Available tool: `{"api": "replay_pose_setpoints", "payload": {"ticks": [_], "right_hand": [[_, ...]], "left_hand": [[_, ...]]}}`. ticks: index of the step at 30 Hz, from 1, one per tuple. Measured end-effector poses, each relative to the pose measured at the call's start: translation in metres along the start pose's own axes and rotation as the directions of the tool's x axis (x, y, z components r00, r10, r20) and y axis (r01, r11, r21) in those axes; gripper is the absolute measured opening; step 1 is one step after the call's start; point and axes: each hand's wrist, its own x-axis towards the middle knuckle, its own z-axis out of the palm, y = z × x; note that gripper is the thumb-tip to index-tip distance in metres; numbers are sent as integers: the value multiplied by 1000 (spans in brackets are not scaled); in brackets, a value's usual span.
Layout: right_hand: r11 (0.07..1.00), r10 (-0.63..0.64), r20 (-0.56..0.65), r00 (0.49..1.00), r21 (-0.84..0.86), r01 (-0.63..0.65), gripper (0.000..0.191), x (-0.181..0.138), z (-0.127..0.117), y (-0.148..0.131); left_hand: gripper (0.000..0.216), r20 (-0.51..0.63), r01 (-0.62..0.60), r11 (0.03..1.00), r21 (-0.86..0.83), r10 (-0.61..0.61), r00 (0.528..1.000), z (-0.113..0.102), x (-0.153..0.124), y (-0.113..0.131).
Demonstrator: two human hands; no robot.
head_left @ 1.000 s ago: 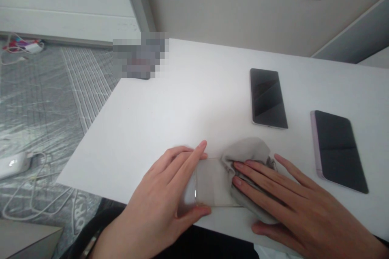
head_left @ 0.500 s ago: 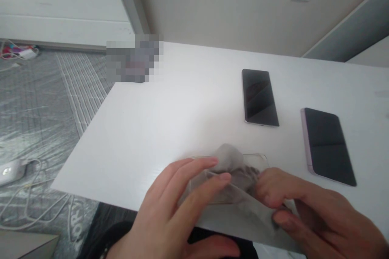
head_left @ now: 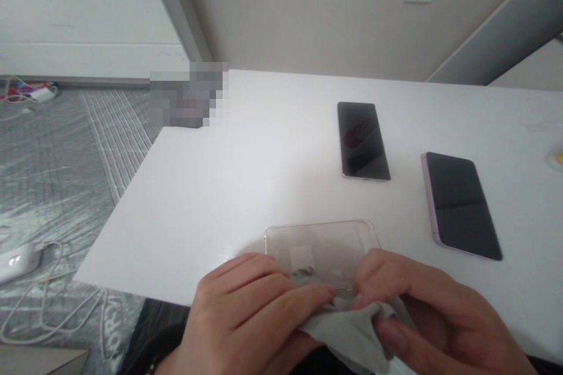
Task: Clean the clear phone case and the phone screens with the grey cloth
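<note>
A clear, rectangular plastic phone case point(head_left: 321, 246) with a small white patch lies with its long axis sideways near the edge of a white table point(head_left: 185, 234), the curled fingers of the left hand point(head_left: 250, 310) and right hand point(head_left: 422, 304) pinching a crumpled grey cloth point(head_left: 352, 334) against its near edge.

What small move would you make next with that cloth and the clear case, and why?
I'd probably spread the cloth up over the clear case. The left hand and right hand have it bunched at the case's near edge, while the far part lies uncovered on the table.
</note>
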Motion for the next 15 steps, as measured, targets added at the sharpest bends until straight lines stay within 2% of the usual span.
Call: {"api": "replay_pose_setpoints", "payload": {"ticks": [2,5,7,9,10,12,15], "right_hand": [[991,111,-8,994,70,-110,42,3,-2,-2],[950,289,-86,953,147,-275,42,2,-3,1],[920,364,-175,915,219,-324,38,-1,-2,5],[897,403,-226,887,288,-334,33,-3,-2,10],[889,410,-214,887,313,-335,29,-3,-2,12],[876,394,-110,913,347,-336,26,-1,-4,14],[873,363,-10,932,353,-336,24,7,-5,10]], "left_hand": [[22,-9,15,999,-28,-15,1000,-2,2,0],[30,-71,142,989,-37,-144,987,-6,3,-2],[25,-113,243,968,-66,-250,962,-8,1,-3],[18,-98,330,931,-158,-347,933,-8,0,-4],[16,-71,367,907,-208,-389,919,-8,-1,-5],[16,-24,408,872,-272,-430,903,-8,0,-6],[20,-30,405,881,-244,-424,905,-9,5,-7]]}}
